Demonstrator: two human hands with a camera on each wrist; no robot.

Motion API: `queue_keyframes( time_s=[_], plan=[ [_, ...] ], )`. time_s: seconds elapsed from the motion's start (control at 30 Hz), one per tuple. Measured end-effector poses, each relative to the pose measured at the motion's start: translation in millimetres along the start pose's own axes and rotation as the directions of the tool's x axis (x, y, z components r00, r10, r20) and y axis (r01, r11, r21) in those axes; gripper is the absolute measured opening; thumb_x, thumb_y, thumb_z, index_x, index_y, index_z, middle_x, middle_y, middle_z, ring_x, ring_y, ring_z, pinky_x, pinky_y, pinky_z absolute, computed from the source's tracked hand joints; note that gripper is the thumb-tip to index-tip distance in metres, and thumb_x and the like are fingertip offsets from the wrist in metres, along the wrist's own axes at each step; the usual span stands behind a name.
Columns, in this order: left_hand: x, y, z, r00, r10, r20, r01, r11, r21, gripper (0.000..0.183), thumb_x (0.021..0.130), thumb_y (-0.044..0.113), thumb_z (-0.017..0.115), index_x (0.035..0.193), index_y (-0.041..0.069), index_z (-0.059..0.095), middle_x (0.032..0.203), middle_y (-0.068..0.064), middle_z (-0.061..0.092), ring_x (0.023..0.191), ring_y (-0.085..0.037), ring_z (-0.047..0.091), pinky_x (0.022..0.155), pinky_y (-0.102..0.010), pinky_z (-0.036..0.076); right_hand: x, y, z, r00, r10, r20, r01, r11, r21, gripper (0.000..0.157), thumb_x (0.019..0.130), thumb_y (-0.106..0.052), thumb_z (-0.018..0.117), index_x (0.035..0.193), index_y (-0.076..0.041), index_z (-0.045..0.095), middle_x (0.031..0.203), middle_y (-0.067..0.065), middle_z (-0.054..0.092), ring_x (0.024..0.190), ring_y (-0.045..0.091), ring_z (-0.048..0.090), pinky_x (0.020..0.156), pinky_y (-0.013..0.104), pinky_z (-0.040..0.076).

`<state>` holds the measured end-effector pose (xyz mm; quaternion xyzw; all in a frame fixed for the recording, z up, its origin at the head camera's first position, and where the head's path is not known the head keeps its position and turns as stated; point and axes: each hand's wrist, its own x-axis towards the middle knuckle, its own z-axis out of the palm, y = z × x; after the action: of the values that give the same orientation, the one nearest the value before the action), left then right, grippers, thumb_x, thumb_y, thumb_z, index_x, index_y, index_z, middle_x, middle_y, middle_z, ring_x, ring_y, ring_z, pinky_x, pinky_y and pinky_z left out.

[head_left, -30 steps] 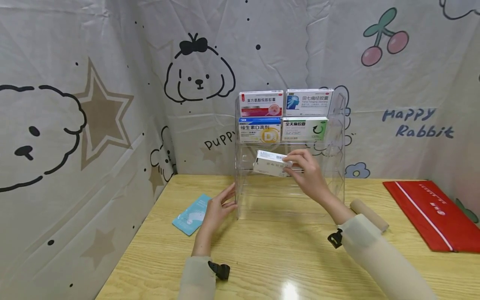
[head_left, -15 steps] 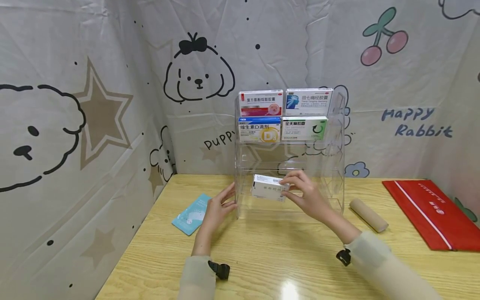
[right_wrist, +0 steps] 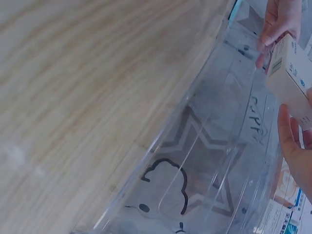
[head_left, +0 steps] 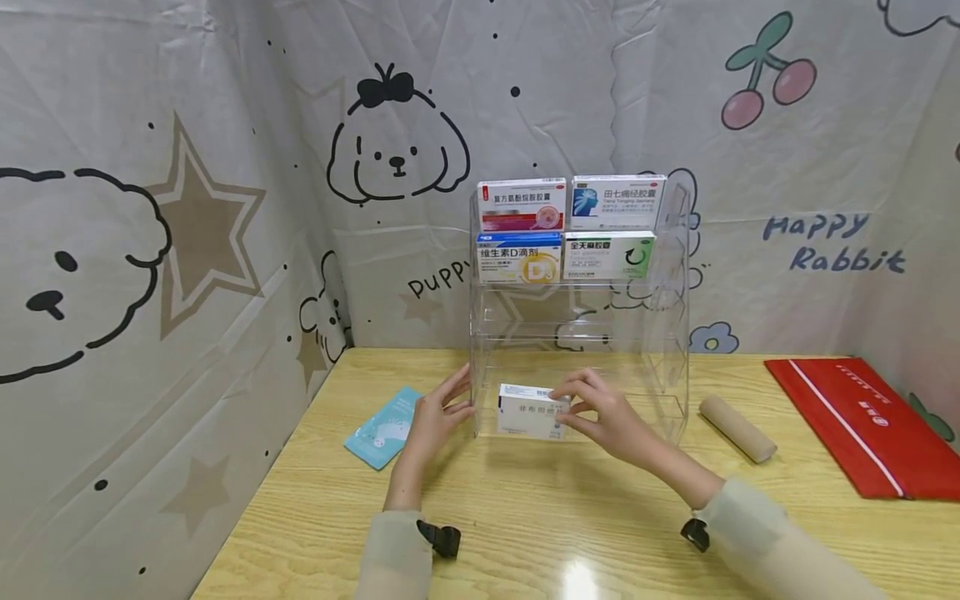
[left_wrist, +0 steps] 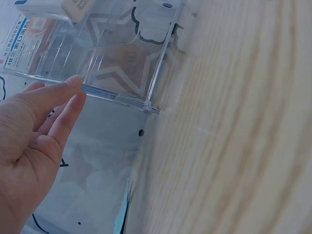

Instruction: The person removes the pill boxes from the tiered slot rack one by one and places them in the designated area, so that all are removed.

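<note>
My right hand (head_left: 611, 425) pinches a white medicine box (head_left: 525, 412) by its right end, thumb in front and fingers on top. The box is held upright at the lowest tier of a clear acrylic display rack (head_left: 678, 333), towards its left side. Whether it touches the tier I cannot tell. With fingers fairly straight, my left hand (head_left: 437, 421) touches the left edge of the rack; the fingertips meet that edge in the left wrist view (left_wrist: 73, 90). On the upper tiers stand a red-and-white box (head_left: 522, 206), a blue-headed box (head_left: 617, 202), a vitamin D box (head_left: 519, 259) and a green-and-white box (head_left: 609, 257).
A light blue packet (head_left: 384, 429) lies left of the rack, beside my left hand. To the right are a brown cylinder (head_left: 737, 429) and a flat red pouch (head_left: 873, 425). A printed cloth (head_left: 420, 283) hangs behind the wooden table (head_left: 510, 533).
My right hand has lowered the white medicine box from the rack's middle tiers to the lowest one, levelling it and shifting slightly left. The left hand has stayed on the rack's edge.
</note>
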<state>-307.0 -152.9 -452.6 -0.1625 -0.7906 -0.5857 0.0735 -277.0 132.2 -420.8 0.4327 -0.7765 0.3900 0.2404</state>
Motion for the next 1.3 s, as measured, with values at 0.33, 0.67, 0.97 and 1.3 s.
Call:
queue_keyframes(
  time_s=[0.33,0.67,0.97,1.3],
  plan=[
    [-0.3,0.0,-0.7,1.000,0.009,0.006,-0.009,1.000,0.013,0.072,0.084,-0.014,0.066,0.148,0.009,0.043,0.145,-0.022,0.050,0.128,-0.038,0.056,0.095,-0.025,0.059,-9.3,-2.9,9.7,0.990,0.051,0.128,-0.057,0.998,0.042,0.029,0.081,0.006,0.073,0.107,-0.003,0.065,0.107,0.011,0.057,0.091,0.023,0.065,0.071,0.020,0.064],
    [1.4,-0.9,-0.6,1.000,0.000,-0.008,0.000,1.000,0.005,0.072,0.083,-0.013,0.067,0.147,0.011,0.045,0.144,-0.021,0.051,0.127,-0.038,0.057,0.096,-0.027,0.059,-14.9,-12.2,16.6,0.942,0.222,0.252,-0.238,0.971,0.035,0.027,0.083,-0.003,0.073,0.109,-0.006,0.065,0.109,0.010,0.059,0.092,0.013,0.058,0.074,0.014,0.062],
    [1.1,-1.0,-1.0,1.000,0.010,-0.003,-0.010,1.000,0.007,0.071,0.083,-0.013,0.067,0.147,0.009,0.045,0.145,-0.022,0.051,0.128,-0.038,0.056,0.096,-0.027,0.059,-19.4,-14.1,24.0,0.906,0.292,0.306,-0.323,0.945,0.055,0.028,0.083,-0.005,0.074,0.110,-0.005,0.065,0.107,0.011,0.060,0.089,0.010,0.056,0.072,0.014,0.061],
    [0.2,-1.6,-1.7,1.000,0.026,0.002,-0.026,1.000,0.003,0.071,0.083,-0.013,0.067,0.147,0.009,0.046,0.144,-0.023,0.051,0.129,-0.038,0.055,0.096,-0.028,0.059,-19.1,-11.0,29.8,0.859,0.373,0.351,-0.423,0.903,0.077,0.027,0.085,-0.007,0.074,0.109,-0.002,0.064,0.105,0.014,0.060,0.089,0.015,0.062,0.073,0.017,0.061]
  ],
)
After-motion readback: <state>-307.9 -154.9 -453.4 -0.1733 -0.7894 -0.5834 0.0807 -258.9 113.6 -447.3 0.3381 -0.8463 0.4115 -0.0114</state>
